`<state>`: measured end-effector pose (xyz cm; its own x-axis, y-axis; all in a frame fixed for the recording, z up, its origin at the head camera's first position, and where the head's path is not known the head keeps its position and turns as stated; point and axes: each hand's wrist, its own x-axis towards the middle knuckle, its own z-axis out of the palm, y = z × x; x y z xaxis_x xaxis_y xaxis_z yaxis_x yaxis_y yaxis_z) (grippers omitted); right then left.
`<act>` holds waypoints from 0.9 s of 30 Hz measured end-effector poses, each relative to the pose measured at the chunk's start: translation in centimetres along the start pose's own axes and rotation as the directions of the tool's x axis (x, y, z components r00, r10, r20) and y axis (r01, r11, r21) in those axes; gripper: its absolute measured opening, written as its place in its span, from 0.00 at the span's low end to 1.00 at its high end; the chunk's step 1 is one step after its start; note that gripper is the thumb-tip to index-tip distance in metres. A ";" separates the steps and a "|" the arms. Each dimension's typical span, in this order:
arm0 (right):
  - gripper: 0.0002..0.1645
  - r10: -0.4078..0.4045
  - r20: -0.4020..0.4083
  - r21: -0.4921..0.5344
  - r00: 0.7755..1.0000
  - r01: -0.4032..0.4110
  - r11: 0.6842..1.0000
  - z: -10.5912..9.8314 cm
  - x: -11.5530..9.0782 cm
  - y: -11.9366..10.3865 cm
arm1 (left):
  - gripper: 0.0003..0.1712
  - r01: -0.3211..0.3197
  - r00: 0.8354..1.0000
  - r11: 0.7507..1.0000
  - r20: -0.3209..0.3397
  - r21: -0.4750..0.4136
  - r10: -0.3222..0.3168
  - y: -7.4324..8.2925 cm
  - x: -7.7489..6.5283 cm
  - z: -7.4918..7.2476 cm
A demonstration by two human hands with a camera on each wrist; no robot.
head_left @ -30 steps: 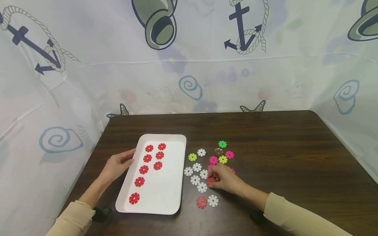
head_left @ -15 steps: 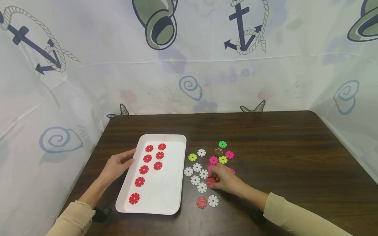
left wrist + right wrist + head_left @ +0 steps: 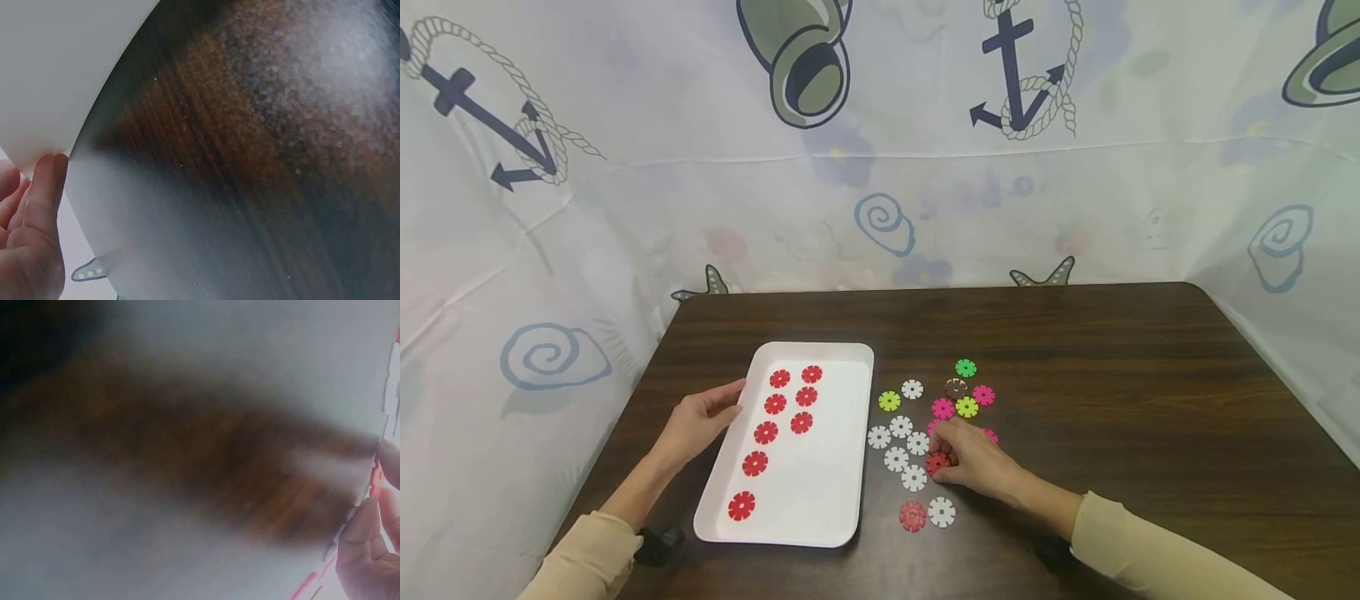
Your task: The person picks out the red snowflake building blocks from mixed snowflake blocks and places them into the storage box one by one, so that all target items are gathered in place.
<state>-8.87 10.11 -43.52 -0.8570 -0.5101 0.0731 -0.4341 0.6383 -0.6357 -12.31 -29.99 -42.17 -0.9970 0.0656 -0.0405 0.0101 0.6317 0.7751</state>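
My left hand (image 3: 694,427) touches the left rim of a white tray (image 3: 838,508) with extended fingers; the left wrist view also shows fingertips (image 3: 50,165) against the tray's edge. Two columns of red notched plastic discs, among them a front one (image 3: 741,505), lie inside the tray. To the tray's right, my right hand (image 3: 973,457) pinches a red notched disc (image 3: 937,463) between thumb and fingers, low over the table. In the right wrist view that red disc (image 3: 375,478) shows edge-on between the fingers. My hand partly covers pink discs behind it.
Several white discs (image 3: 896,459) lie between tray and right hand. Behind are yellow (image 3: 889,401), pink (image 3: 983,395), green (image 3: 966,368) and brown (image 3: 956,388) discs. A paler red disc (image 3: 913,516) lies in front. The dark wooden table (image 3: 1135,375) meets a patterned cloth (image 3: 925,217).
The red disc under my right fingertips has shifted very slightly, and the hand with it. My left hand stays on the tray's rim; the other discs lie as before.
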 end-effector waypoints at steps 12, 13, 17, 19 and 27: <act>0.17 -0.059 -0.013 -0.058 0.998 0.058 0.997 0.0 -0.4 -0.3 | 0.29 0.002 1.000 1.000 0.004 -0.003 -0.002 0.3 -0.1 0.0; 0.17 -0.061 -0.012 -0.057 0.998 0.060 0.997 0.0 -0.4 -0.3 | 0.29 0.003 1.000 1.000 0.002 -0.003 -0.003 0.2 -0.1 0.0; 0.17 -0.072 -0.006 -0.027 0.997 0.072 0.997 -0.1 -0.2 -0.2 | 0.29 0.002 1.000 1.000 0.000 -0.004 -0.002 0.1 -0.1 0.0; 0.16 -0.065 0.001 0.014 0.998 0.065 0.998 -0.1 -0.1 -0.2 | 0.29 0.004 1.000 1.000 0.000 -0.002 -0.004 0.1 -0.1 0.0; 0.17 -0.047 -0.021 0.167 0.999 0.050 0.985 -0.8 1.0 -0.7 | 0.29 -0.001 1.000 1.000 0.001 0.005 0.001 0.2 0.0 -0.1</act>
<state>-9.67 9.63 -42.39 -0.8415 -0.5271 0.1190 -0.4235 0.5066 -0.7510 -12.28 -29.93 -41.97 -0.9969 0.0672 -0.0408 0.0112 0.6356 0.7720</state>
